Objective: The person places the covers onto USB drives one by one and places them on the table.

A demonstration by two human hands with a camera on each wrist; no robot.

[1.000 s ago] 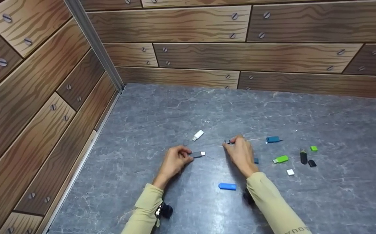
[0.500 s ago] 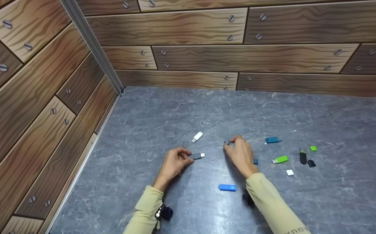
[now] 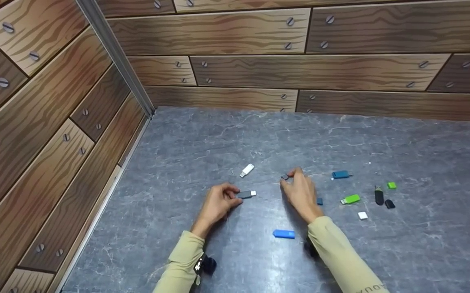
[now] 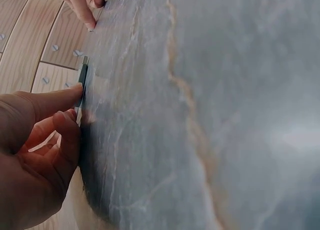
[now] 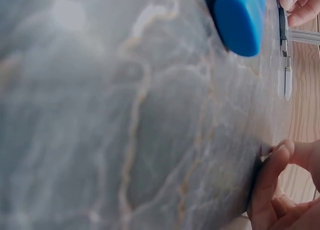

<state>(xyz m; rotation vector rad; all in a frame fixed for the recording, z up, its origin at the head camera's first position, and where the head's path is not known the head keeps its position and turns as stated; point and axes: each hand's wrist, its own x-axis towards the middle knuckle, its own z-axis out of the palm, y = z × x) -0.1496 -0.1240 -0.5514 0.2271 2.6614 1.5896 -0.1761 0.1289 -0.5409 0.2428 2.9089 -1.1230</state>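
Note:
My left hand (image 3: 216,203) pinches the back end of a dark grey USB stick (image 3: 246,194) between thumb and fingers, low over the table. Its bare metal plug points right, toward the other hand. In the left wrist view the stick (image 4: 82,78) shows edge-on, close along the table surface. A short gap away, my right hand (image 3: 301,195) holds a small dark cap (image 3: 285,177) between thumb and fingertip; the fingers cover part of it. Beyond the left hand lies a white USB stick (image 3: 247,170) with its plug exposed. A blue USB stick (image 3: 283,234) lies nearer me, between the forearms.
Right of my right hand lie a teal USB stick (image 3: 340,174), a green one (image 3: 350,199) and a black one (image 3: 379,195). Loose caps, green (image 3: 392,185), black (image 3: 389,204) and white (image 3: 362,215), lie among them. A teal piece (image 3: 320,201) sits beside the right wrist. Wood-patterned walls (image 3: 243,71) bound the table.
The small dark cap has turned slightly between my right fingertips. My left hand and the dark grey USB stick have stayed nearly still.

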